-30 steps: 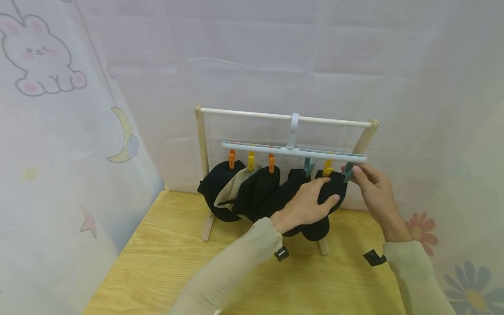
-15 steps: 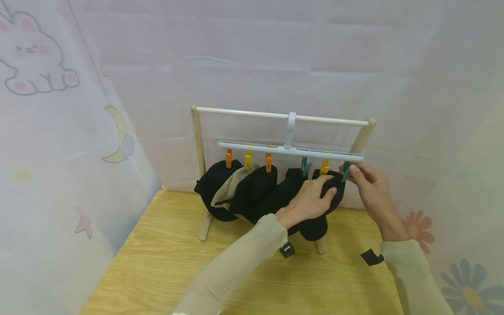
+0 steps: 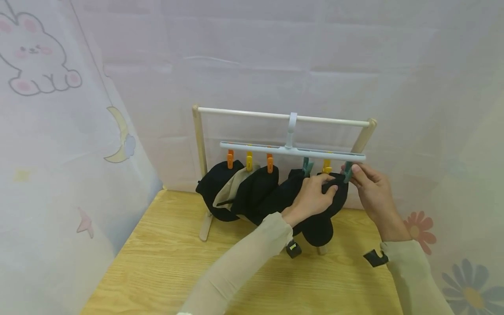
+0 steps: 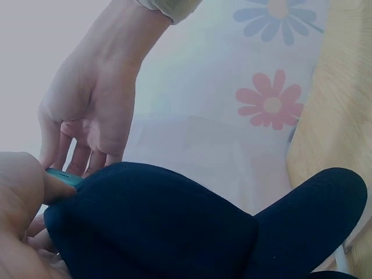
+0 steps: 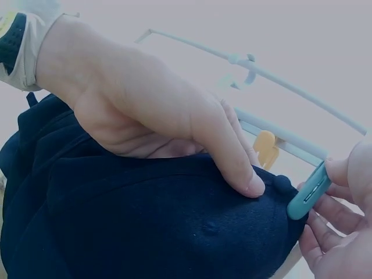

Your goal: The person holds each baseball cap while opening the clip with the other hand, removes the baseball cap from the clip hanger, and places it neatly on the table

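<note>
A black cap (image 3: pixel 338 199) hangs at the right end of a pale blue clip hanger (image 3: pixel 291 151). My left hand (image 3: pixel 313 197) pinches its upper edge, the thumb on the near face and the fingers behind, as the right wrist view shows. With thumb and fingers my right hand (image 3: pixel 374 192) pinches the teal clothespin (image 5: pixel 309 192) at the hanger's end, whose tip lies on the cap's corner. A yellow clothespin (image 3: pixel 327 166) sits just left, above my left fingers. In the left wrist view the cap's rounded brim (image 4: pixel 319 212) sticks out to the right.
Other caps, black (image 3: pixel 222 175) and beige-edged (image 3: pixel 232 190), hang leftward from an orange clothespin (image 3: pixel 230 160) and several more. The hanger hooks over a white rod (image 3: pixel 248 113) on a wooden stand (image 3: pixel 200 140). Below is a wood-grain table (image 3: pixel 157 262); printed cloth (image 3: pixel 256 52) stands behind.
My left hand's fingers have curled in on the cap's edge, and the cap with its brim has shifted slightly right and down. My right hand stays at the teal clothespin.
</note>
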### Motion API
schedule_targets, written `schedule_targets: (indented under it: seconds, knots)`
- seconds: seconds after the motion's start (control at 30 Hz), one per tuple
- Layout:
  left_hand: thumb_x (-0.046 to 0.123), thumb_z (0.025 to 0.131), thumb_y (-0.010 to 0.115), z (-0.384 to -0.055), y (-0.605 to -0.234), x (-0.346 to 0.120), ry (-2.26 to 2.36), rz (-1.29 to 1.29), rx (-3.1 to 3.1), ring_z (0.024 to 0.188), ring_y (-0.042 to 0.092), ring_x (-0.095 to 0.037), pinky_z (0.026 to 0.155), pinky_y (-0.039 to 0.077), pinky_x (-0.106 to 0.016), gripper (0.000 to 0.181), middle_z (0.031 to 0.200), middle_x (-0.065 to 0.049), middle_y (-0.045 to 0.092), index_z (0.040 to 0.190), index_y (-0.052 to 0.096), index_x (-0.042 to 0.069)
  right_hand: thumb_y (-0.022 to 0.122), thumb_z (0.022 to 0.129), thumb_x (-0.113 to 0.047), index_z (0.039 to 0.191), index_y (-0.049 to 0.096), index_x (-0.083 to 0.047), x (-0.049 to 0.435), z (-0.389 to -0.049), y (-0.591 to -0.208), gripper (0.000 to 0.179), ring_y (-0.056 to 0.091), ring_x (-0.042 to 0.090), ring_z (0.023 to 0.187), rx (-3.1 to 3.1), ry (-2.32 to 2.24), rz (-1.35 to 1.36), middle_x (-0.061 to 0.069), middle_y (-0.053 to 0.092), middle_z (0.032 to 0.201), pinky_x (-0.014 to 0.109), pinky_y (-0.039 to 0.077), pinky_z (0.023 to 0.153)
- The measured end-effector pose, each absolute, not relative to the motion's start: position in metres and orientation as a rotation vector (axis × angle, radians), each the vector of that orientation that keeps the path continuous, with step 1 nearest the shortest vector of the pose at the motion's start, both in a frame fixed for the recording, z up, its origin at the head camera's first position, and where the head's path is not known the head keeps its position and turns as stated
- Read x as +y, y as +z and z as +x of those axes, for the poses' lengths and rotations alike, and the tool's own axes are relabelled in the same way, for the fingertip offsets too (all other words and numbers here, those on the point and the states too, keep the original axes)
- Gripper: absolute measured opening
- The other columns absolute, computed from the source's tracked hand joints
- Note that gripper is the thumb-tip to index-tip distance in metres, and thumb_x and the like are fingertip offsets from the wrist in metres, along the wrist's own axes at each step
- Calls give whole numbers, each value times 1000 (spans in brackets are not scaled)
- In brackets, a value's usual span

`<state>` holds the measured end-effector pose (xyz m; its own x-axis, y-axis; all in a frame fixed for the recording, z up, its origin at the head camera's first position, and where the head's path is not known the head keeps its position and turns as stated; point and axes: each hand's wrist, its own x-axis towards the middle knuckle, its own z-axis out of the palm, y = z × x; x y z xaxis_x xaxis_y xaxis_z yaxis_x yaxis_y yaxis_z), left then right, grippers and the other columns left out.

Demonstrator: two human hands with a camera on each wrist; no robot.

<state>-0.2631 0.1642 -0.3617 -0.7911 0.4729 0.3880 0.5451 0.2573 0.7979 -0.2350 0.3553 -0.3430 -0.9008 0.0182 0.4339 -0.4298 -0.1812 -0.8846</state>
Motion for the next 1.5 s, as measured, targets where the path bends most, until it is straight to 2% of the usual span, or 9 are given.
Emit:
schedule_targets:
  seconds: [0.37,0.5,0.6,0.77,0.9,1.0,1.13,1.37,1.5]
  knots:
    - [22,110,61,-262,-363,164,-1669,-979,-2420,35,38,-12,38,33,-20,37,80,-7,72,142,66,5,62,108,-14,133,71,6,347,-236,-342,34,73,9,112,-1737,2143,388,0,79,112,17,55,100]
    - [23,109,62,-262,-363,164,-1620,-977,-2403,68,67,-2,62,50,-13,35,116,-2,79,139,69,6,63,107,-12,132,71,7,346,-236,-341,33,74,10,109,-1709,2153,378,1,80,111,17,55,99]
    - [24,109,63,-262,-362,164,-1598,-968,-2397,91,72,1,83,54,-12,34,136,-2,74,138,70,7,64,106,-12,130,73,5,345,-236,-340,31,74,10,108,-1700,2154,365,2,81,110,17,55,99]
    - [21,109,62,-259,-361,165,-1647,-968,-2393,45,54,-3,56,48,-14,35,135,-4,75,140,69,6,66,105,-11,126,77,1,343,-236,-339,26,75,10,106,-1682,2147,340,1,81,106,17,55,98]
    - [21,109,62,-257,-361,165,-1659,-970,-2397,36,40,-9,46,40,-17,35,134,-4,75,141,69,7,66,105,-10,123,79,1,341,-236,-338,24,75,10,102,-1673,2121,305,1,81,103,17,56,97]
    - [23,109,63,-256,-361,165,-1642,-967,-2399,47,54,-4,58,47,-14,35,136,-2,74,141,69,9,67,104,-11,123,78,3,340,-236,-338,26,75,11,100,-1676,2087,278,1,81,100,17,56,96]
    - [24,109,63,-255,-361,164,-1613,-970,-2392,92,72,0,85,54,-13,35,140,-1,72,140,70,10,68,104,-12,123,77,6,339,-237,-338,28,75,13,99,-1673,2059,259,2,81,99,18,56,96]
    - [23,109,62,-252,-360,164,-1646,-981,-2398,72,71,-10,81,55,-18,34,134,-2,74,140,70,9,71,102,-12,123,77,4,337,-237,-338,27,75,13,96,-1645,2086,220,5,83,98,18,57,93]
    - [24,109,62,-251,-361,165,-1664,-978,-2395,80,74,-5,94,55,-21,35,136,-3,73,140,69,9,72,102,-13,122,79,1,338,-236,-338,26,75,11,98,-1664,2078,189,3,83,99,16,56,93]
